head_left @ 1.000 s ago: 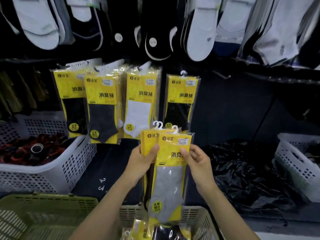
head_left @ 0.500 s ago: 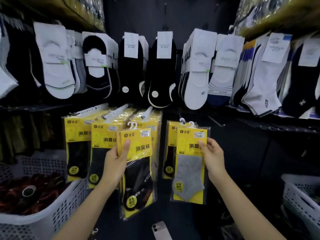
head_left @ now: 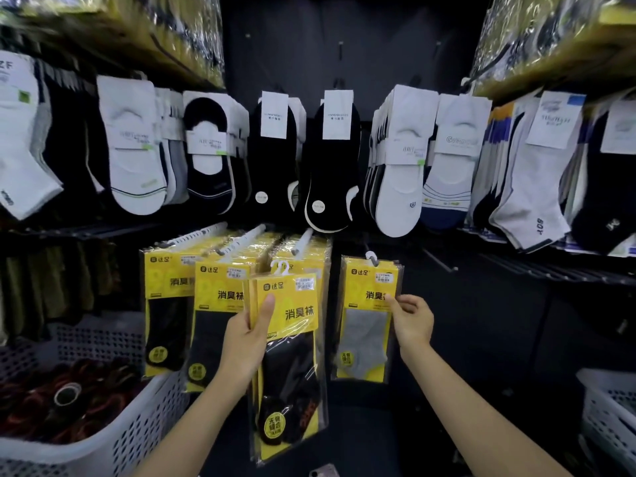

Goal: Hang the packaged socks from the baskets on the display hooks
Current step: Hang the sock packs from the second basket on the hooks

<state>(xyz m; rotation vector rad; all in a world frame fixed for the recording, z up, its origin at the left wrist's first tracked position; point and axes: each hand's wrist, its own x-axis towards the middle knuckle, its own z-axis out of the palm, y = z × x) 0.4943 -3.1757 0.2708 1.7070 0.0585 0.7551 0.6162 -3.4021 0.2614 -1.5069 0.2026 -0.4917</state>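
The left hand (head_left: 246,342) has its grip curled round a clear-wrapped, yellow-carded black sock packet (head_left: 287,373), just left of the hanging yellow-carded grey sock packet (head_left: 364,333). The right hand (head_left: 413,321) pinches the grey packet's right edge. The grey one looks hung; next, release it and hook the black packet.

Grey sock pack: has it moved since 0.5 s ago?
Yes. The grey sock pack shifted left, closer to the neighbouring hung stack, and now hangs right beside it.

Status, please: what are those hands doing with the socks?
Left hand grips black sock packs, unhung. Right hand pinches grey sock pack, on its hook. Nothing blocking.
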